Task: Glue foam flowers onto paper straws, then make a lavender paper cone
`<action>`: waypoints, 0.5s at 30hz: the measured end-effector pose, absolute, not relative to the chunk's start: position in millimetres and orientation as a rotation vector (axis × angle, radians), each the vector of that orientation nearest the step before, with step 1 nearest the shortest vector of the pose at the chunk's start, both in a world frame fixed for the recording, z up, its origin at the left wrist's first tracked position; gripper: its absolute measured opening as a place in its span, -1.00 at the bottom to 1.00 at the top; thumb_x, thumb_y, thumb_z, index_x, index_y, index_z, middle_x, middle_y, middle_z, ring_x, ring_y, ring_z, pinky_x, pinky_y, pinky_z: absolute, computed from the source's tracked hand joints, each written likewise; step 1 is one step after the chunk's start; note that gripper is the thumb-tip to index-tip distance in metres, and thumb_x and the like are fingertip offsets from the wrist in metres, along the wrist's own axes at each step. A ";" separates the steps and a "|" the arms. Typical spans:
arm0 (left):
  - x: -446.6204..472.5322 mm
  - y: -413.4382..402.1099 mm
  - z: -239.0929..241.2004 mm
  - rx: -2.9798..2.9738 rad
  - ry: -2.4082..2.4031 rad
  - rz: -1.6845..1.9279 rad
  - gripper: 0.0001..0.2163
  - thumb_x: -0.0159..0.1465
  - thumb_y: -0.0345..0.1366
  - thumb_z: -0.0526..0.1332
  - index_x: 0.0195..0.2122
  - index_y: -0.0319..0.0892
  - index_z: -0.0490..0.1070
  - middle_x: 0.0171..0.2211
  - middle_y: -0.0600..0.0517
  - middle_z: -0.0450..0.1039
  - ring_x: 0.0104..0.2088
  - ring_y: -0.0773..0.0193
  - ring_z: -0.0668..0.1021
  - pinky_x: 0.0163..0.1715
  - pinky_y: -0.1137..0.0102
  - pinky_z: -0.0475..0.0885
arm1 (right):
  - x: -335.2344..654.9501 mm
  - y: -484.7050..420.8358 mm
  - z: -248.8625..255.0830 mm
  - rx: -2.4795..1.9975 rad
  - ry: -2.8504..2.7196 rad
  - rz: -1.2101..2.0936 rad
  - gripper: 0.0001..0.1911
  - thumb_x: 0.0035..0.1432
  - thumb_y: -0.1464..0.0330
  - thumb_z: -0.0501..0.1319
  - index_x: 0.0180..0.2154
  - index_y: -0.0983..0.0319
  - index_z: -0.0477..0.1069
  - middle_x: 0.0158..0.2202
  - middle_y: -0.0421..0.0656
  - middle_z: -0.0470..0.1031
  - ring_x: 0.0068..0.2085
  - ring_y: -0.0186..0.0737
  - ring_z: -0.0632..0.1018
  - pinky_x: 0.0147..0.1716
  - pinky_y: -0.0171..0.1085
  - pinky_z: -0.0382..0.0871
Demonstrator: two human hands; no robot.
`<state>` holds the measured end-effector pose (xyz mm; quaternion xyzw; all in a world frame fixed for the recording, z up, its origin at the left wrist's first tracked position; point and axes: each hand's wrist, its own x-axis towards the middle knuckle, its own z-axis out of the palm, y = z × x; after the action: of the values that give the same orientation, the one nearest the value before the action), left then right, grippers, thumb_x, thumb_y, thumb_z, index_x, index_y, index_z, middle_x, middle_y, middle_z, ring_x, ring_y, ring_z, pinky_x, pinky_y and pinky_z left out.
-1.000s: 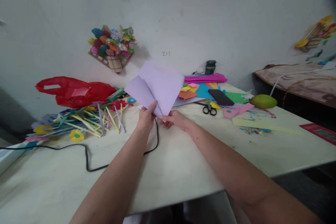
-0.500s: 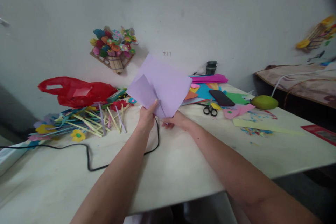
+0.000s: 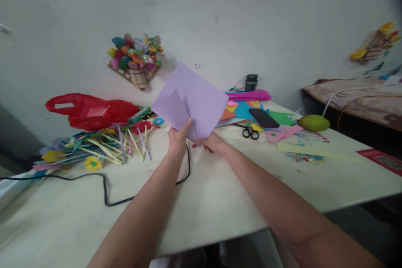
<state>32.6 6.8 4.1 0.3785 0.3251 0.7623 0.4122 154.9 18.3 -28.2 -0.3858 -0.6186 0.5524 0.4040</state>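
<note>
A sheet of light purple paper (image 3: pixel 205 98) is held up over the middle of the table, one corner pointing upward. Its left side is folded over into a flap that narrows toward the bottom. My left hand (image 3: pixel 180 136) grips the flap's lower edge, thumb on top and the other fingers behind the sheet. At the bottom corner, my right hand (image 3: pixel 212 143) pinches the paper; part of its fingers is hidden behind the sheet.
Paper flowers and strips (image 3: pixel 106 146) lie at left before a red plastic bag (image 3: pixel 94 111). A black cable (image 3: pixel 106 192) crosses the table. Scissors (image 3: pixel 250 133), a phone (image 3: pixel 264 117), coloured sheets (image 3: pixel 246 95) and a green oval object (image 3: pixel 314 122) sit at right.
My left hand has shifted very slightly to the right along the flap. Both hands still hold the purple paper, and its fold looks nearly the same.
</note>
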 end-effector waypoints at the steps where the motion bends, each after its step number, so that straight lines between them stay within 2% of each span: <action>1: 32.8 7.0 4.1 0.951 0.826 1.925 -0.56 -0.18 -0.26 0.42 -0.25 -0.27 0.45 -0.26 -0.12 0.51 -0.26 0.15 0.53 -0.28 0.32 0.43 | 154.8 18.5 -28.7 -0.982 -1.544 1.400 -0.77 -0.13 0.36 0.30 -0.37 0.34 0.39 -0.51 -0.13 0.54 -0.78 -0.54 0.15 -0.84 -0.45 -0.02; 4: 33.0 8.5 2.8 0.954 0.856 1.975 -0.58 -0.18 -0.25 0.41 -0.26 -0.27 0.46 -0.25 -0.12 0.51 -0.25 0.16 0.52 -0.26 0.33 0.43 | 153.2 18.9 -28.6 -0.959 -1.492 1.448 -0.81 -0.15 0.40 0.32 -0.41 0.36 0.41 -0.47 -0.07 0.55 -0.71 -0.45 0.35 -0.76 -0.42 0.21; 7: 32.9 9.9 0.6 0.978 0.907 2.020 -0.59 -0.17 -0.25 0.41 -0.26 -0.26 0.46 -0.24 -0.12 0.51 -0.24 0.16 0.52 -0.24 0.33 0.42 | 151.5 18.5 -27.4 -0.923 -1.439 1.508 -0.77 -0.18 0.43 0.35 -0.38 0.36 0.44 -0.47 -0.08 0.55 -0.56 -0.32 0.51 -0.59 -0.37 0.40; 11: 34.5 8.5 -1.8 1.058 0.981 2.036 -0.60 -0.17 -0.25 0.40 -0.27 -0.27 0.47 -0.30 -0.10 0.52 -0.27 0.17 0.53 -0.23 0.32 0.40 | 152.1 18.5 -27.5 -0.835 -1.403 1.552 -0.68 -0.25 0.42 0.41 -0.35 0.35 0.46 -0.45 -0.11 0.55 -0.44 -0.25 0.56 -0.45 -0.32 0.48; 15: 39.0 5.6 -3.2 1.109 0.974 2.035 -0.62 -0.18 -0.29 0.40 -0.29 -0.28 0.49 -0.35 -0.08 0.53 -0.30 0.18 0.53 -0.23 0.33 0.40 | 154.6 20.7 -29.2 -0.826 -1.377 1.537 -0.69 -0.22 0.37 0.41 -0.35 0.35 0.46 -0.47 -0.11 0.54 -0.45 -0.25 0.56 -0.44 -0.30 0.49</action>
<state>39.0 5.6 -3.2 0.4195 0.3684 0.7700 0.3088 154.6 20.7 -29.2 -0.3329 -0.5553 0.6199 0.4433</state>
